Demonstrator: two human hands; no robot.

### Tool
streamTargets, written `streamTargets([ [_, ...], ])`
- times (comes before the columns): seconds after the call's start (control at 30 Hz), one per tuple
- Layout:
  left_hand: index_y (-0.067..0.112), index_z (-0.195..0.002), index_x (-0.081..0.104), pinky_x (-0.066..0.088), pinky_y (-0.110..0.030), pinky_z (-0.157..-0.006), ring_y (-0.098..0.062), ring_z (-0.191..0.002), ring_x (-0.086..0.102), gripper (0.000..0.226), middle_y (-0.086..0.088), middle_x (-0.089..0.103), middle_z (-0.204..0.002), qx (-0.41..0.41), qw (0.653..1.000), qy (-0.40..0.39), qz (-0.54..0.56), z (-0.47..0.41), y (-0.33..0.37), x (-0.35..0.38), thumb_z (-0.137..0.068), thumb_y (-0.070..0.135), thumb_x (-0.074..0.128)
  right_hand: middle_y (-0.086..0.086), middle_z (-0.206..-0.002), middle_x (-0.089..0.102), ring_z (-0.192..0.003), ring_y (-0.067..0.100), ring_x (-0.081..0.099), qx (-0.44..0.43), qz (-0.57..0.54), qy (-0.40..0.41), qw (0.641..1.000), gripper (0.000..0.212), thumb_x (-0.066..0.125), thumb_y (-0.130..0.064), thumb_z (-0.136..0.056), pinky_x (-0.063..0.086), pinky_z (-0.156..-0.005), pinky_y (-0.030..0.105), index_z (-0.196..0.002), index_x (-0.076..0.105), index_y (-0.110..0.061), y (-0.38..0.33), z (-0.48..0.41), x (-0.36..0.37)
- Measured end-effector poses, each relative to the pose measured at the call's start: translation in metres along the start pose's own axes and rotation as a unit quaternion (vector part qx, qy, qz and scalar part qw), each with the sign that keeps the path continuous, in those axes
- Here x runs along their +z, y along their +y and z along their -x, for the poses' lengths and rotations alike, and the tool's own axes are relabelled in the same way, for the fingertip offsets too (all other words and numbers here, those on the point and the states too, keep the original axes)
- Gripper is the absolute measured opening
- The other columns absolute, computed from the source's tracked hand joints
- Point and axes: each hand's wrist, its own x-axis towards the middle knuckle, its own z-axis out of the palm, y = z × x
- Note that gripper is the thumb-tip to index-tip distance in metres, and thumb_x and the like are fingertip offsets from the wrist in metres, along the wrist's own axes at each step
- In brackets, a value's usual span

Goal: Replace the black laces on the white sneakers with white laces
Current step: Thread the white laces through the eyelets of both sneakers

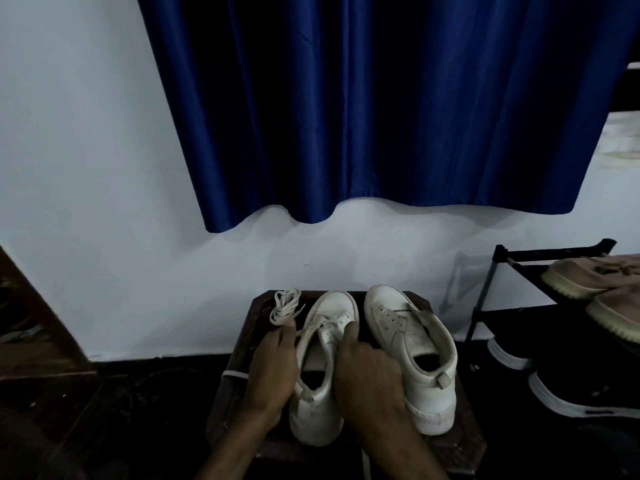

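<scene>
Now, starting at your fingertips: the fingers (350,332) of your right hand (367,372) curl over the inner wall of the left sneaker (322,403), tips on its lacing, so that hand grips the shoe. Your left hand (273,368) lies along the shoe's outer side at 9 o'clock. A white lace strand (302,389) runs under its edge, but I cannot tell whether you pinch it or only touch it.

The left sneaker looks threaded in white near the toe. The right sneaker (426,386) stands just beside it at 3 o'clock, its eyelets bare. A loose white lace (284,306) lies bundled at 11 o'clock, near your left fingertips. No black lace is in view. Both shoes sit on a small dark stool (249,327); a shoe rack (485,299) stands further out at 3 o'clock.

Expect the lace to be limp and light and likely to tangle, so take it by its stiff tip and feed that through. The sneaker should be light with firm sides. Steady it by the collar or heel, not the soft tongue.
</scene>
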Motion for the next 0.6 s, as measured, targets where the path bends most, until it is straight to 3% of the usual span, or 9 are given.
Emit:
streamTargets([
  [0.07, 0.007, -0.090, 0.070, 0.054, -0.033, -0.068, -0.017, -0.069, 0.067, 0.037, 0.000, 0.070, -0.070, -0.062, 0.993, 0.023, 0.098, -0.001, 0.000, -0.007, -0.101, 0.029, 0.042, 0.012, -0.080, 0.072, -0.065, 0.026, 0.072, 0.030, 0.010, -0.001, 1.000, 0.038, 0.060, -0.021, -0.087, 0.050, -0.050, 0.032, -0.117, 0.051, 0.000, 0.002, 0.001, -0.005],
  [0.13, -0.003, -0.089, 0.065, 0.031, -0.018, -0.039, -0.014, -0.039, 0.041, 0.037, -0.002, 0.053, -0.050, -0.131, 0.976, 0.050, 0.165, -0.002, -0.001, -0.012, -0.102, 0.021, 0.041, 0.009, -0.045, 0.060, -0.032, 0.022, 0.057, 0.030, 0.010, 0.007, 0.999, 0.041, 0.085, -0.018, -0.057, 0.037, -0.030, 0.025, -0.086, 0.062, 0.001, 0.004, 0.006, -0.006],
  [0.17, -0.004, -0.088, 0.064, 0.022, -0.016, -0.036, -0.014, -0.038, 0.034, 0.037, -0.005, 0.050, -0.050, -0.148, 0.971, 0.058, 0.180, -0.004, -0.003, -0.014, -0.103, 0.021, 0.041, 0.009, -0.046, 0.060, -0.033, 0.022, 0.057, 0.022, 0.017, -0.005, 1.000, 0.042, 0.085, -0.017, -0.058, 0.038, -0.030, 0.025, -0.086, 0.061, 0.002, 0.002, 0.007, -0.008],
  [0.23, -0.001, -0.085, 0.064, 0.020, -0.017, -0.037, -0.017, -0.041, 0.037, 0.036, -0.009, 0.055, -0.055, -0.150, 0.970, 0.047, 0.186, -0.005, -0.006, -0.017, -0.102, 0.024, 0.044, 0.012, -0.080, 0.071, -0.067, 0.027, 0.071, 0.040, -0.012, -0.035, 0.999, 0.034, 0.062, -0.020, -0.086, 0.051, -0.051, 0.034, -0.111, 0.048, 0.000, 0.002, 0.003, -0.016],
  [0.27, 0.002, -0.086, 0.065, 0.023, -0.018, -0.039, -0.018, -0.045, 0.044, 0.034, -0.010, 0.061, -0.062, -0.142, 0.972, 0.033, 0.186, -0.006, -0.006, -0.018, -0.101, 0.025, 0.046, 0.009, -0.095, 0.071, -0.084, 0.027, 0.071, 0.039, -0.066, -0.032, 0.997, 0.028, 0.048, -0.020, -0.094, 0.051, -0.064, 0.035, -0.117, 0.040, -0.006, 0.005, 0.000, -0.019],
  [0.33, 0.007, -0.091, 0.065, 0.039, -0.025, -0.051, -0.021, -0.064, 0.060, 0.025, -0.009, 0.070, -0.083, -0.104, 0.982, 0.011, 0.159, -0.005, -0.003, -0.021, -0.099, 0.027, 0.052, 0.004, -0.091, 0.067, -0.087, 0.021, 0.068, 0.055, -0.240, -0.016, 0.969, 0.019, 0.046, -0.022, -0.098, 0.049, -0.069, 0.032, -0.113, 0.039, -0.014, 0.013, -0.008, -0.032],
  [0.4, 0.012, -0.101, 0.059, 0.045, -0.029, -0.075, -0.020, -0.093, 0.063, 0.016, -0.005, 0.065, -0.102, -0.001, 0.997, 0.040, 0.071, -0.005, 0.002, -0.027, -0.096, 0.028, 0.057, 0.003, -0.073, 0.060, -0.061, 0.012, 0.063, 0.110, -0.465, -0.077, 0.875, 0.014, 0.051, -0.016, -0.098, 0.050, -0.061, 0.028, -0.110, 0.045, -0.014, 0.014, -0.017, -0.059],
  [0.5, 0.019, -0.105, 0.056, 0.042, -0.009, -0.078, 0.002, -0.096, 0.057, 0.011, 0.003, 0.059, -0.108, 0.171, 0.977, 0.124, 0.022, 0.002, 0.029, -0.035, -0.096, 0.024, 0.057, 0.005, -0.075, 0.059, -0.060, 0.015, 0.055, 0.105, -0.708, -0.145, 0.683, 0.012, 0.052, -0.011, -0.097, 0.057, -0.061, 0.035, -0.108, 0.053, -0.006, 0.015, -0.030, -0.109],
  [0.6, 0.024, -0.104, 0.065, 0.054, -0.028, -0.084, -0.004, -0.093, 0.065, 0.023, 0.007, 0.070, -0.104, 0.187, 0.974, -0.057, 0.112, 0.019, 0.084, -0.030, -0.101, 0.037, 0.046, 0.006, -0.090, 0.067, -0.076, 0.017, 0.062, 0.025, -0.825, -0.133, 0.549, 0.021, 0.049, -0.006, -0.097, 0.059, -0.073, 0.038, -0.116, 0.055, -0.008, 0.012, -0.044, -0.153],
])
